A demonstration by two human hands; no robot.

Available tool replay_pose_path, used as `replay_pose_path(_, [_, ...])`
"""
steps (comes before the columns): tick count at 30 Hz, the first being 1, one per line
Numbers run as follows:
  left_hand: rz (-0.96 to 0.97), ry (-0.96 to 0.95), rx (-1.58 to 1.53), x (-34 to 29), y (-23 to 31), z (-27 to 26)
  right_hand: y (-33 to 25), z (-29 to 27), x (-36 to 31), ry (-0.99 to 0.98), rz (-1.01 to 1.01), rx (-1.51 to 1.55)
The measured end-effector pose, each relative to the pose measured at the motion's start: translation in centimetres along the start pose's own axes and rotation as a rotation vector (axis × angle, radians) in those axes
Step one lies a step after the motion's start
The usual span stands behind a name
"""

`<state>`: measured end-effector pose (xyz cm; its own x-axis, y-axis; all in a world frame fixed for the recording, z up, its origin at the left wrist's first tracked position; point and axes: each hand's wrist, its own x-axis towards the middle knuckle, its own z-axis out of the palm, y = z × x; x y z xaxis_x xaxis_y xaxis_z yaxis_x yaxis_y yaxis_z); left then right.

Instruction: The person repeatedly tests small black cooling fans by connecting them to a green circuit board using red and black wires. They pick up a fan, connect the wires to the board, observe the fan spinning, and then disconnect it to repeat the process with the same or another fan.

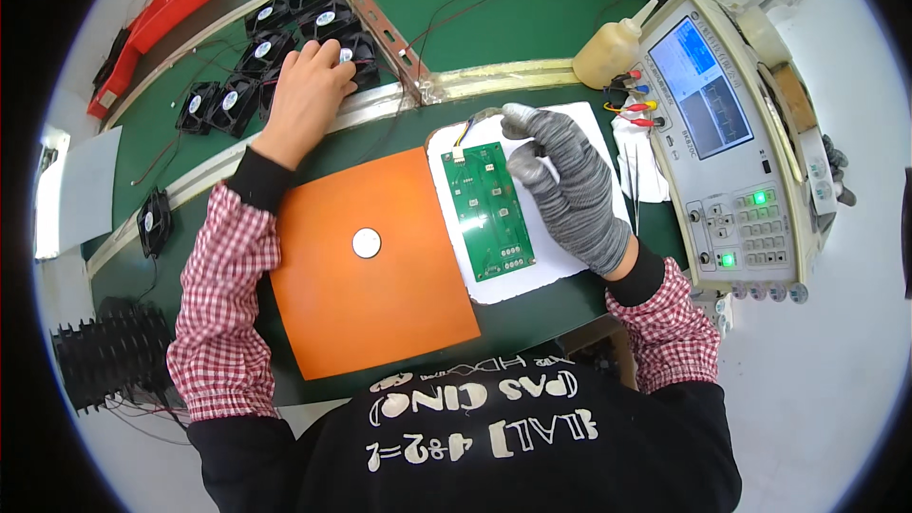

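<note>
Black cooling fans [261,49] sit beneath and around your bare left hand [312,100], fingers bent; I can't tell whether they grip one. Left of your gloved right hand [567,171], narrowly curled by a cable [465,131], possibly holding it, lies the green circuit board [489,214]. A metal rail [375,21] stands just beyond your left hand, to its right. The fans are square, with pale round hubs.

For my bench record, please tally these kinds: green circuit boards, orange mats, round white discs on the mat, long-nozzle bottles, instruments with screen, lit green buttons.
Green circuit board: 1
Orange mat: 1
Round white disc: 1
Long-nozzle bottle: 1
Instrument with screen: 1
Lit green buttons: 2
Total: 7
</note>
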<state>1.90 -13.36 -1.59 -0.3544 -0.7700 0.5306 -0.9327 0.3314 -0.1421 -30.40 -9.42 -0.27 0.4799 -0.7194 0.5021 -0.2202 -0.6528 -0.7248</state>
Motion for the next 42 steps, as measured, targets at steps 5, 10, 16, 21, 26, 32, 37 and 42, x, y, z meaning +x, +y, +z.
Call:
replay_pose_path(5, [0.320, 0.257, -0.230, -0.3, 9.3, -8.4, -0.9, 1.1, -0.1, 0.075, -0.188, -0.246])
replay_pose_path(10, [0.215, 0.372, 0.076, -6.9, 9.4, -11.9, -1.9, 1.0, -0.9, -0.069, -0.505, -0.518])
replay_pose_path(16, [-0.421, 0.574, -0.128, -6.8, 0.9, -14.8, 0.6, -2.0, 0.2, -0.134, -0.069, -0.675])
replay_pose_path(21, [-0.130, 0.158, -0.455, -7.4, 10.2, -11.4, 2.1, -0.5, -1.0, -0.134, 0.263, 0.049])
replay_pose_path(26, [-0.037, -0.419, -0.691, -7.3, 11.3, -11.6, 3.0, 0.5, -1.4, -0.139, 0.179, 0.121])
replay_pose_path(32, [-0.042, -0.434, -0.575, -7.6, 10.7, -10.5, 3.5, 0.2, -1.0, -0.255, 0.053, -0.037])
replay_pose_path(37, [0.040, -0.128, -0.414, -7.9, 11.1, -11.2, 2.7, 0.5, -0.8, -0.263, 0.156, -0.064])
replay_pose_path(42, [0.098, 0.133, -0.964, -8.8, 11.5, -16.7, 4.1, 0.6, -1.7, -0.225, 0.103, -0.007])
